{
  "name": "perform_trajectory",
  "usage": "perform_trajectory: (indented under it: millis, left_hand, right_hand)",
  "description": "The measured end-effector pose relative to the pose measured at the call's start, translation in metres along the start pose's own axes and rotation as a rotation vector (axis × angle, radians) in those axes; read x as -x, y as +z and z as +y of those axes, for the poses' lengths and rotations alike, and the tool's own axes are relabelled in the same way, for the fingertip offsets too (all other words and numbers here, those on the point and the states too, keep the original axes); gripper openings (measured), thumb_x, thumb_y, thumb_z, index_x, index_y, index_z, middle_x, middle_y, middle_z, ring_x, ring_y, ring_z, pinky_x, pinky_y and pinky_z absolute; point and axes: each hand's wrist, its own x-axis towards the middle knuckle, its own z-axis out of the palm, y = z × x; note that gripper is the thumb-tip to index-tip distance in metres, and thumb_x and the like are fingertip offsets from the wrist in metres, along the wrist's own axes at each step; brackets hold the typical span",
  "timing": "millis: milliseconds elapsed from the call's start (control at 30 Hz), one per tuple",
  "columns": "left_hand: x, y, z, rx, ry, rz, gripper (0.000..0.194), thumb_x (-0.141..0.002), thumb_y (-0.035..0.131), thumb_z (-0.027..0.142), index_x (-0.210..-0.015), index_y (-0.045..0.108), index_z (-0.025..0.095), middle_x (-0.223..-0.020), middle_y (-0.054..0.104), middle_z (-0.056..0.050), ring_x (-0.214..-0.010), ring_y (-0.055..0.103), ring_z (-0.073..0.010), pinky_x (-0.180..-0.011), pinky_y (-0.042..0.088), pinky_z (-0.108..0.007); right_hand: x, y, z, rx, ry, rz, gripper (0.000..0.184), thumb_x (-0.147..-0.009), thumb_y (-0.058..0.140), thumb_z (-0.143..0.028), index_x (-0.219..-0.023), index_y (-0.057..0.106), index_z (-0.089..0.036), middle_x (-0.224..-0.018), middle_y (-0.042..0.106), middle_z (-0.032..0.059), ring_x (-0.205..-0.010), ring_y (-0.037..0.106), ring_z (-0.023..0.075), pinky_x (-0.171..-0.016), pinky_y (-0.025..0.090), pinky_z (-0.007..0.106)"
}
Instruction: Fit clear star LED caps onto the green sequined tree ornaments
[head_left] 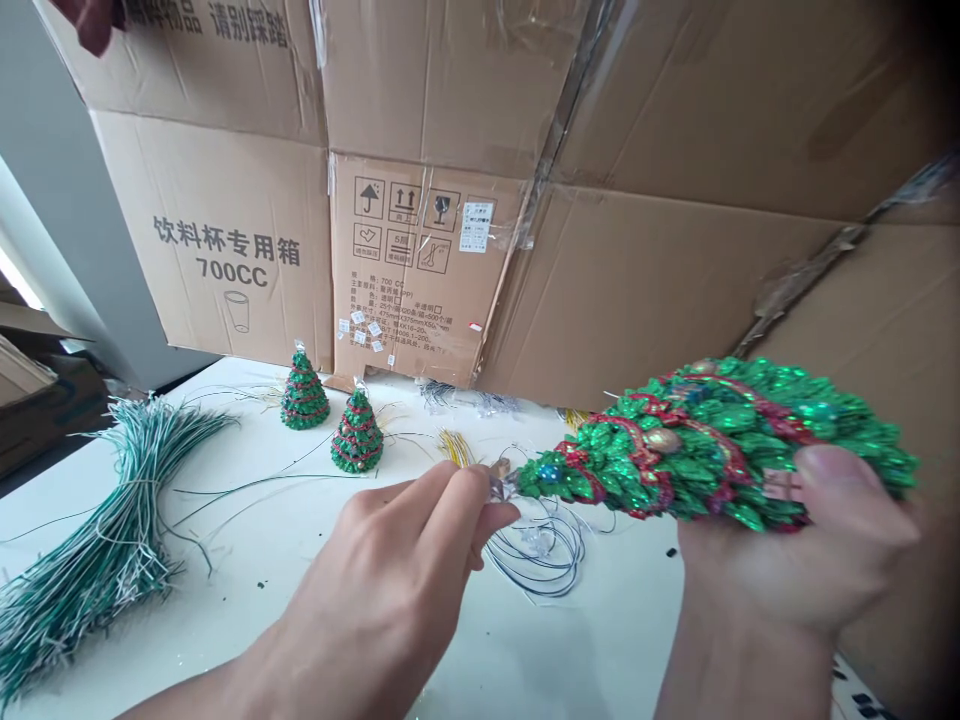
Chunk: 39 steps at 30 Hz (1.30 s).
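1. From where I stand, with twelve o'clock straight ahead of the worker, the large glittery tree (720, 440) lies on its side in the air above the table (592, 660), its long axis running from nine to three.
2. Its narrow tip points to nine, toward the left hand (420, 550); its broad base, toward three, is nearer the right hand (840, 530).
3. The right hand grips the lower part, thumb pressed on the near side, remaining fingers hidden. The left thumb and fingers pinch a clear topper (504, 485) at the tip, mostly covered.
4. I count one tree in hand and two small trees (358, 432) standing upright at eleven from the left hand.
5. There's one big green wire bundle (112, 530) at nine, and one loose wire coil (540, 550) at three, between the hands.
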Motion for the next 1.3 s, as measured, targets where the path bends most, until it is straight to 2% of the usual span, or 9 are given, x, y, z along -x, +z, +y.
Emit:
perform_trajectory:
  millis: [100,333,567,733,833,933,1000,1100,1300]
  left_hand:
    - [-0.001,0.003,-0.004,-0.030,0.070,0.017,0.015,-0.115,0.044,0.012,-0.108,0.057,0.015,-0.080,0.062,0.001,-0.061,0.052,-0.0106,-0.055,0.042,-0.026]
    - [-0.006,0.008,-0.010,-0.227,0.227,0.109,0.011,-0.110,0.053,0.008,-0.119,0.059,0.003,-0.074,0.058,-0.001,-0.061,0.047,-0.0142,-0.049,0.038,-0.030]
    - [-0.011,0.011,-0.020,-0.293,0.331,0.078,0.011,-0.108,0.053,0.005,-0.114,0.061,0.001,-0.073,0.065,-0.005,-0.057,0.052,-0.0167,-0.043,0.035,-0.034]
    - [-0.011,0.020,-0.025,-0.178,0.348,0.080,0.012,-0.106,0.055,0.003,-0.114,0.064,0.002,-0.077,0.067,-0.005,-0.061,0.055,-0.0159,-0.048,0.040,-0.031]
    - [-0.011,0.023,-0.020,0.027,0.209,0.101,0.015,-0.112,0.057,0.017,-0.113,0.068,0.007,-0.077,0.067,-0.002,-0.063,0.057,-0.0124,-0.056,0.046,-0.027]
    - [-0.011,0.021,-0.015,0.342,-0.091,0.089,0.039,-0.115,0.053,0.040,-0.093,0.071,0.013,-0.071,0.067,0.000,-0.061,0.060,-0.0092,-0.059,0.046,-0.023]
    - [-0.013,0.018,-0.014,0.594,-0.375,-0.049,0.057,-0.115,0.045,0.054,-0.082,0.069,0.015,-0.066,0.066,0.000,-0.057,0.061,-0.0089,-0.057,0.046,-0.021]
    - [-0.018,0.014,-0.017,0.905,-0.707,-0.278,0.064,-0.111,0.046,0.066,-0.077,0.067,0.016,-0.059,0.062,0.001,-0.048,0.054,-0.0075,-0.049,0.040,-0.019]
    - [-0.022,0.011,-0.024,1.228,-0.835,-0.400,0.057,-0.106,0.058,0.066,-0.084,0.070,0.015,-0.055,0.055,0.004,-0.043,0.041,-0.0046,-0.045,0.032,-0.017]
  right_hand:
    - [0.000,-0.006,0.002,-0.049,0.024,0.047,0.005,-0.050,0.065,-0.027,-0.046,0.067,-0.029,-0.054,0.048,-0.0038,-0.056,0.052,0.0202,-0.065,0.052,0.048]
    - [0.004,-0.006,-0.006,-0.031,0.105,0.063,0.002,-0.054,0.073,-0.026,-0.054,0.074,-0.025,-0.063,0.062,-0.0002,-0.060,0.063,0.0238,-0.062,0.059,0.052]
    - [0.001,-0.017,-0.007,0.089,0.246,0.080,0.018,-0.054,0.088,-0.027,-0.053,0.071,-0.023,-0.064,0.067,0.0018,-0.057,0.065,0.0228,-0.059,0.063,0.051]
    - [-0.007,-0.024,0.003,0.128,0.422,0.051,0.025,-0.050,0.094,-0.033,-0.057,0.073,-0.022,-0.065,0.067,0.0013,-0.055,0.061,0.0186,-0.057,0.064,0.045]
    - [-0.009,-0.022,0.005,0.084,0.497,0.023,0.025,-0.052,0.091,-0.038,-0.063,0.076,-0.020,-0.070,0.069,0.0028,-0.059,0.065,0.0215,-0.057,0.064,0.044]
    - [-0.006,-0.017,0.004,0.014,0.439,0.047,0.023,-0.055,0.087,-0.038,-0.062,0.074,-0.021,-0.072,0.070,0.0030,-0.065,0.068,0.0238,-0.058,0.063,0.044]
    - [-0.004,-0.014,0.004,-0.013,0.338,0.083,0.019,-0.056,0.085,-0.036,-0.060,0.073,-0.022,-0.069,0.068,0.0018,-0.065,0.067,0.0235,-0.057,0.061,0.042]
    - [-0.002,-0.013,0.004,-0.042,0.143,0.123,0.015,-0.057,0.083,-0.028,-0.053,0.069,-0.023,-0.060,0.060,-0.0022,-0.058,0.060,0.0190,-0.052,0.053,0.037]
    - [0.000,-0.012,0.001,-0.089,-0.097,0.117,0.026,-0.057,0.072,-0.020,-0.039,0.057,-0.029,-0.046,0.037,-0.0064,-0.053,0.052,0.0174,-0.061,0.056,0.044]
